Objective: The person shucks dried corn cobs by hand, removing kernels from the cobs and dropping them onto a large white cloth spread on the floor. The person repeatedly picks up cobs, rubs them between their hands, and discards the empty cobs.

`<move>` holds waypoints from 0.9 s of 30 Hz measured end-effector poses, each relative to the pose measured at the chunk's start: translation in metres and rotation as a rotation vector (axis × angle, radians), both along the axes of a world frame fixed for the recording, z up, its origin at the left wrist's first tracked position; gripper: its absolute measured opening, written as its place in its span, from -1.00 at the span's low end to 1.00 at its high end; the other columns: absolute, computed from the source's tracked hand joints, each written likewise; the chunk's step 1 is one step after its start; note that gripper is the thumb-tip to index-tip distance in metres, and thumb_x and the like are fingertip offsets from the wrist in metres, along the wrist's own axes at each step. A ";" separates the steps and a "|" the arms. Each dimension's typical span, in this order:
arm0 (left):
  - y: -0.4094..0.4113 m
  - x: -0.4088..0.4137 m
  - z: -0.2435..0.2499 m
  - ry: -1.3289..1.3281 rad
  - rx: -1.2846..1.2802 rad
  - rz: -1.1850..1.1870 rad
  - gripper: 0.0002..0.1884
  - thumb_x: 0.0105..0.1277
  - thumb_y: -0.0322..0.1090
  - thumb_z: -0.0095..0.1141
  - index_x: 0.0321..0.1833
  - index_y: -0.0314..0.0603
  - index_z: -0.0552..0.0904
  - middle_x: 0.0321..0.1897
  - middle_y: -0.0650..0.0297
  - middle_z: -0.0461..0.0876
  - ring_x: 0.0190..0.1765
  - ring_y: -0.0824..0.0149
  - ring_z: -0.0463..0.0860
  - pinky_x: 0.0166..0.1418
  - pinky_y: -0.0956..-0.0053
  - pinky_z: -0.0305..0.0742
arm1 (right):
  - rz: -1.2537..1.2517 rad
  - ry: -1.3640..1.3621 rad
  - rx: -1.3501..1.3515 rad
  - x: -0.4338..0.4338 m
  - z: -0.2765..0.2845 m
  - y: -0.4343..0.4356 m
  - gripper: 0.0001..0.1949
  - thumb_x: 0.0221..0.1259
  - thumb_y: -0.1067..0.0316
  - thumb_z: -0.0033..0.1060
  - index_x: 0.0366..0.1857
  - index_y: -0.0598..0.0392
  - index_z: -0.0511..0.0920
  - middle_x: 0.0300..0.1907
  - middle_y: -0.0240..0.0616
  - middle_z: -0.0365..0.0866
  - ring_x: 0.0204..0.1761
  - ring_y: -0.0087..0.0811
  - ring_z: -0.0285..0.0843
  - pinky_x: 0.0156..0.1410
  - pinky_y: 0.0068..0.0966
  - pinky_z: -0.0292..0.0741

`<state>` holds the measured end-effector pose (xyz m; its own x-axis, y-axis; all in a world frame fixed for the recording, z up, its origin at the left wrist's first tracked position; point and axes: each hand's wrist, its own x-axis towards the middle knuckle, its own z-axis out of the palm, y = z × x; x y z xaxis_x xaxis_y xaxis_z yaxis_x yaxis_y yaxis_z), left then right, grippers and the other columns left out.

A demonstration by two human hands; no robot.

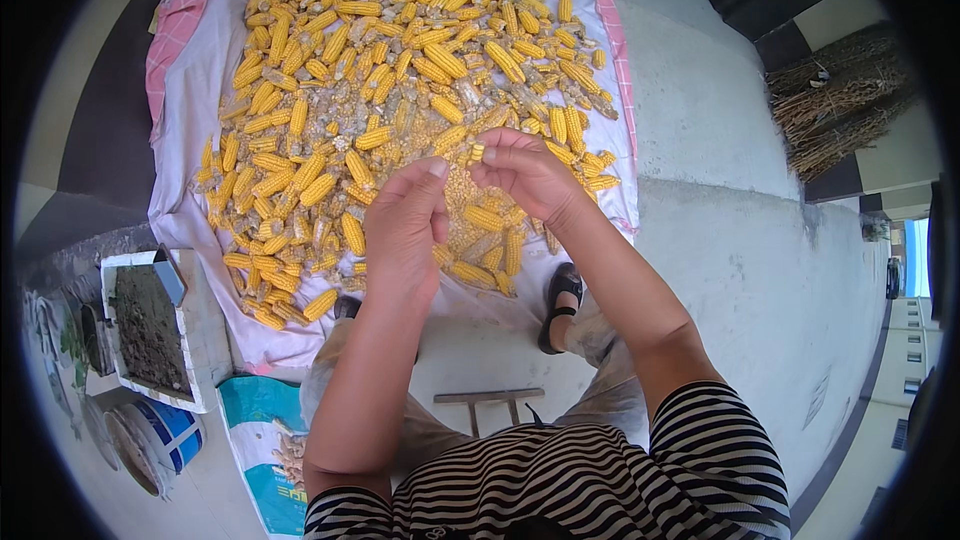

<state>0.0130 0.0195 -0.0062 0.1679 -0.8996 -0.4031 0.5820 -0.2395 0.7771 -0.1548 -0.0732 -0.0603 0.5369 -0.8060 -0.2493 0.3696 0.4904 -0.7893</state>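
Observation:
A large heap of yellow corn cobs (442, 60) lies on a pale cloth (180, 112) before me, many cobs with dry, greyish husk on them. Loose kernels (480, 195) cover the middle of the heap. My right hand (525, 169) pinches a small yellow piece of corn (476, 152) between thumb and fingers. Just left of it, my left hand (405, 221) is raised over the heap with its fingers curled and thumb against the index finger. A cob (451, 139) shows just beyond that thumb; whether the left hand grips it or it lies behind is unclear.
A white foam box of soil (150, 330), a blue-and-white bucket (161, 439) and a printed sack (259, 420) with bare cobs stand at lower left. Bundles of dry stalks (840, 97) lean by the right wall. A wooden stool (487, 394) shows between my legs.

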 end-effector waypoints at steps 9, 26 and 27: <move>-0.003 -0.031 -0.005 0.164 -0.035 -0.117 -0.83 0.38 -0.17 0.18 -0.19 -0.07 0.58 -0.53 0.45 0.44 -0.51 0.64 0.35 -0.52 0.77 0.20 | -0.047 -0.090 -0.052 -0.005 0.046 0.048 -0.84 0.26 0.48 0.14 -0.11 0.17 0.55 -0.25 -0.28 0.64 -0.27 -0.51 0.61 -0.08 -0.58 0.57; -0.055 -0.041 -0.020 -0.046 -0.108 0.040 -0.83 0.39 -0.22 0.15 -0.24 -0.17 0.61 -0.51 0.42 0.54 -0.54 0.62 0.37 -0.55 0.76 0.18 | -0.165 -0.263 0.069 0.008 0.013 0.001 -0.84 0.24 0.53 0.15 -0.11 0.16 0.54 -0.28 -0.27 0.64 -0.28 -0.48 0.60 -0.08 -0.50 0.56; -0.056 -0.041 -0.023 -0.036 -0.106 0.059 -0.82 0.39 -0.22 0.15 -0.24 -0.18 0.61 -0.51 0.41 0.55 -0.53 0.62 0.37 -0.55 0.76 0.18 | -0.173 -0.261 0.076 0.009 0.013 0.000 -0.84 0.24 0.53 0.15 -0.12 0.16 0.54 -0.29 -0.28 0.64 -0.29 -0.48 0.60 -0.08 -0.51 0.56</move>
<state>-0.0279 -0.0370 -0.0290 0.2342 -0.9250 -0.2991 0.5642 -0.1213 0.8167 -0.1453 -0.0734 -0.0469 0.4470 -0.8752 -0.1848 0.6377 0.4567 -0.6203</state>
